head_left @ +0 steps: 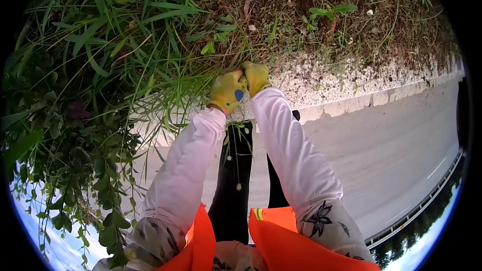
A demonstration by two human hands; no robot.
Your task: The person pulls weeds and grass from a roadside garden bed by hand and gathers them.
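Both my hands wear yellow work gloves and meet at the soil's edge on top of a pale concrete ledge (321, 83). My left hand (227, 91), with a blue mark on the back of its glove, is closed around blades of grass (193, 83). Thin stalks with small pale flower heads (238, 186) hang below it. Right beside it and touching it, my right hand (257, 78) is curled with the fingertips turned down toward the plant bases; what it grips is hidden.
Tall grass (95, 35) grows thick at the upper left, and a leafy trailing plant (105, 185) hangs over the ledge. Brown soil with dry stems (351, 30) lies to the right. Beyond the ledge's chipped edge is a pale paved surface (381, 150), with a guard rail (416, 211) farther off.
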